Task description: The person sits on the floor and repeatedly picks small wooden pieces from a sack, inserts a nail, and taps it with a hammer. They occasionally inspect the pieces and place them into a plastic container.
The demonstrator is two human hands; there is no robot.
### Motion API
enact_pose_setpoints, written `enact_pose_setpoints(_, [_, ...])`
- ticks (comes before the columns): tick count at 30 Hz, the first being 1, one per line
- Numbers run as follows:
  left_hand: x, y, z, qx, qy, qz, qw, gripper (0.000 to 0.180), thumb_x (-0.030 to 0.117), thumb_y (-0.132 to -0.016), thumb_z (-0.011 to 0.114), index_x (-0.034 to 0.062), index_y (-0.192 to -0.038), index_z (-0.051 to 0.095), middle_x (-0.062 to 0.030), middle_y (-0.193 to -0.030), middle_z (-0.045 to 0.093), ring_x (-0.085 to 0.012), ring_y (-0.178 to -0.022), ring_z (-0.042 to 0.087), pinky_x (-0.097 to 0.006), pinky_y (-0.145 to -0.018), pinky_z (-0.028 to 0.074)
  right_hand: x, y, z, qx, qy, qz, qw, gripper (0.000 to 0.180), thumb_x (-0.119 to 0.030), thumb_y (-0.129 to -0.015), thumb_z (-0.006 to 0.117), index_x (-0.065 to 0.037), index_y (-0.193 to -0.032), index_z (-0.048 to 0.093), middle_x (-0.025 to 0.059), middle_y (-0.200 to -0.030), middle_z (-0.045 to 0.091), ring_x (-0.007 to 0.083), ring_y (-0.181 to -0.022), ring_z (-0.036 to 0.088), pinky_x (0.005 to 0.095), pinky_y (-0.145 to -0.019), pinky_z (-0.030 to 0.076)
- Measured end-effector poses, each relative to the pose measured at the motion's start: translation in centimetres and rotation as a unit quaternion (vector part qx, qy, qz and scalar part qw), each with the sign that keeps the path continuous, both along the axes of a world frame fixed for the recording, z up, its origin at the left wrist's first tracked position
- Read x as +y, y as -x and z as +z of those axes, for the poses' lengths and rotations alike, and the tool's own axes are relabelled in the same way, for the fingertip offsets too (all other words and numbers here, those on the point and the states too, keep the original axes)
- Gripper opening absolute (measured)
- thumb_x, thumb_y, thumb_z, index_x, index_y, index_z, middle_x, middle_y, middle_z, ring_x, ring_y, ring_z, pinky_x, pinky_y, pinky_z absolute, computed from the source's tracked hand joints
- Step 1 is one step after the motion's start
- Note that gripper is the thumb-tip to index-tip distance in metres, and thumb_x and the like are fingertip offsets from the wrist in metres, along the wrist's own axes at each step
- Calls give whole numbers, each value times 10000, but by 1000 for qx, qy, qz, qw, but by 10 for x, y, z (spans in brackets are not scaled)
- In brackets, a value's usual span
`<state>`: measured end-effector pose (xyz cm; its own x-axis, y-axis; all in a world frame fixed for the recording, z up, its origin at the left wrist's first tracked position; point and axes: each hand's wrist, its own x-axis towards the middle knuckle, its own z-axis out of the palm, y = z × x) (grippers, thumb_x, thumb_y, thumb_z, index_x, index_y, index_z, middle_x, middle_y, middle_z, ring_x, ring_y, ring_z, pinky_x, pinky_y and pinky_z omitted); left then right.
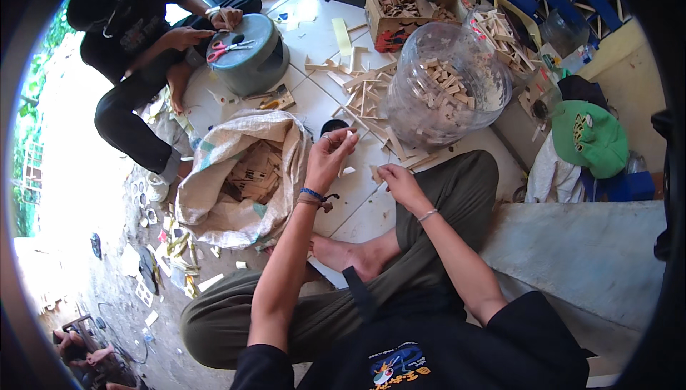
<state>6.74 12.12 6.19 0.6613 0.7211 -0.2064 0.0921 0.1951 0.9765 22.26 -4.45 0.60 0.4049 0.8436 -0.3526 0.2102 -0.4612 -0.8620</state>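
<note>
My left hand (330, 155) is closed in a pinch on a small pale piece (351, 133), too small to name, held up beside a small dark bowl (329, 126). Lower and to the right, my right hand (402, 187) pinches a small flat wooden piece (376, 174); a thin white edge shows under its fingers. The two hands are apart, above the white tiles in front of my crossed legs. Just past them lie joined wooden strips (368, 97), several in angled shapes. Left of my left forearm stands an open woven sack (196, 200) with flat wooden pieces (256, 174) inside.
A big clear plastic container (404, 107) with small wooden blocks lies beyond my right hand, a wooden crate (373, 22) behind it. At the far left a person works by an upturned grey-green stool (261, 68) bearing red-handled scissors (220, 50). A green cap (589, 140) is at right.
</note>
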Motion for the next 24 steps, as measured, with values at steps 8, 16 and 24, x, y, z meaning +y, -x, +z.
enact_pose_setpoints(8, [-39,-8,-31,-1,-128,-126,984,367,181,-900,850,37,-1227,767,-52,-1121,764,-100,-1044,674,-290,-966,531,-49,-6,72,151,-89,-115,978,279,-257,-1119,546,-19,-1213,655,20,-903,700,58,-807,628,234,-661,492])
enact_pose_setpoints(16, [-47,4,-28,-1,-47,-165,985,341,159,-915,826,-2,-1208,757,-107,-1121,788,-152,-1021,742,-302,-892,604,-39,-8,63,132,-89,-83,984,213,-220,-1074,641,-59,-1208,679,14,-981,701,51,-859,628,221,-680,480])
enact_pose_setpoints(24, [-50,9,-39,52,-100,-161,980,349,147,-924,809,-9,-1228,738,-137,-1147,777,-177,-1029,752,-325,-898,617,-25,-11,35,112,-54,-57,991,199,-236,-1057,668,-76,-1170,707,-24,-954,704,58,-896,657,231,-693,484])
